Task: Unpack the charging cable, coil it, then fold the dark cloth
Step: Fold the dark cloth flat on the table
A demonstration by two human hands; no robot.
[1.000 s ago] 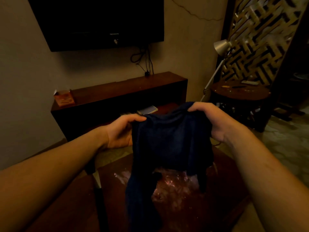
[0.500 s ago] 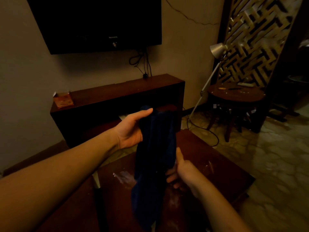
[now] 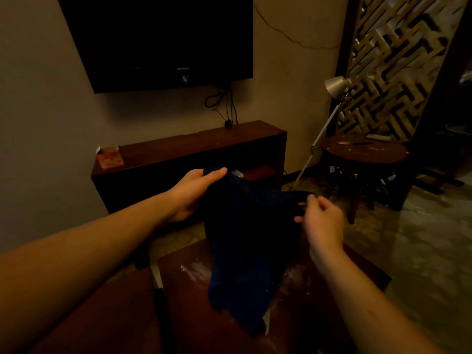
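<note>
Head view:
Left hand [image 3: 194, 192]: raised, thumb laid over the top corner of the dark cloth [image 3: 245, 238] and pinching it against the fingers.
Right hand [image 3: 321, 221]: lower and slightly blurred, fingers curled, pinching the cloth's right edge.
Dark cloth: held up between both hands, its lower end hanging onto the low wooden table [image 3: 189, 302].
Background: a wall television [image 3: 158, 39] above a dark console [image 3: 194, 149].

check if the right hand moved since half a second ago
Yes: the right hand rose from low over the table and went right, toward the lamp, now pinching the cloth.
</note>
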